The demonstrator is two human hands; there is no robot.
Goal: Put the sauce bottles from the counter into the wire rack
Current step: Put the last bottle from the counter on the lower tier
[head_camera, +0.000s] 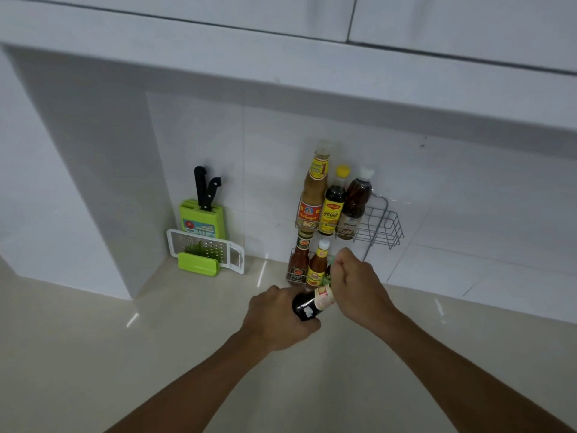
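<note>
Dark glass bottle (307, 307) lying tilted above counter (156, 354), just before rack (382, 225). Left hand (278, 320) gripping body; right hand (357, 282) closing round neck. Risk: bottle knocking red sauce bottles (309, 265) in lower tier. Cap hiding behind right hand; lower tier space unclear.

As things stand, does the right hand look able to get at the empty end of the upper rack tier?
Probably yes. The right hand sits just below the upper tier, whose right end is bare wire; nothing stands between. But it is gripping the dark bottle with the left hand.
</note>
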